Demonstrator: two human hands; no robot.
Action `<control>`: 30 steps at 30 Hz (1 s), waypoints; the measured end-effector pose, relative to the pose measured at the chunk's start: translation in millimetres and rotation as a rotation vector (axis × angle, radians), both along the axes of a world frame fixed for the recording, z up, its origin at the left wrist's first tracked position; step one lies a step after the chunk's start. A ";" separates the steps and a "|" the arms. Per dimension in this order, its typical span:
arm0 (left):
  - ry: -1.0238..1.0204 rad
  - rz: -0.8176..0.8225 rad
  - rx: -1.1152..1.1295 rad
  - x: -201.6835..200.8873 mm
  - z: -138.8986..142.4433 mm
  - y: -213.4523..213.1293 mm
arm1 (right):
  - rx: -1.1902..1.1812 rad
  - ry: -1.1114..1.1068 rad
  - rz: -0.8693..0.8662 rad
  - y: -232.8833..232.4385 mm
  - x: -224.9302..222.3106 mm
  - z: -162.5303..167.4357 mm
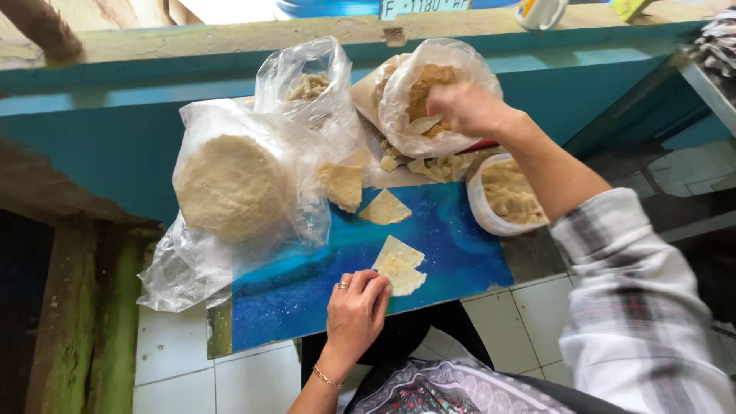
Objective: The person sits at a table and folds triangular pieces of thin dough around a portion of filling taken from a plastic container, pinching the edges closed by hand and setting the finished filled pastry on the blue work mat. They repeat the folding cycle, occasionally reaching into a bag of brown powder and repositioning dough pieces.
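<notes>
A thin, pale dough piece lies on the blue board, with the left hand pressing its edge with bent fingers, while the right hand pinches brown filling inside a plastic bag, beside a round dough stack in another bag.

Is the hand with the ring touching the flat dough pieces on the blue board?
Touching. In the head view, the left hand rests its fingertips on the lower edge of the dough pieces lying on the blue board; no gap shows between them.
</notes>
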State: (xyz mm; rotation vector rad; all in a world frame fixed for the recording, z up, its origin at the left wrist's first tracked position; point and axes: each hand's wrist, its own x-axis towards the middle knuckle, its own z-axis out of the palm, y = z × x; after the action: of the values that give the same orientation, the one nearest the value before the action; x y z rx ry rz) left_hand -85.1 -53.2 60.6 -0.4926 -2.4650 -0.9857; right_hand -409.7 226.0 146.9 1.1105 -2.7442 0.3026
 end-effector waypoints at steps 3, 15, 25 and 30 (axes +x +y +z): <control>-0.014 -0.024 0.019 -19.6 2.1 -4.3 | 0.451 -0.190 -0.312 -17.1 -14.6 27.9; -0.141 -0.076 0.120 -57.3 -6.6 -11.4 | -0.108 0.292 0.159 -160.6 -110.0 56.1; -0.130 -0.115 0.128 -58.4 -12.9 -12.4 | 0.477 0.116 -0.274 -6.5 -56.5 -21.1; -0.120 -0.072 0.139 -56.0 -10.6 -4.4 | 0.447 0.278 -0.182 -0.4 -58.4 -42.7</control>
State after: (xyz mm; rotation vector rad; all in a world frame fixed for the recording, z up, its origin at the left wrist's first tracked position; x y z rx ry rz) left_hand -141.1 -57.5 50.0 -0.4921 -2.4755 -1.2392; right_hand -468.1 225.6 104.2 0.8908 -2.6922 -0.4746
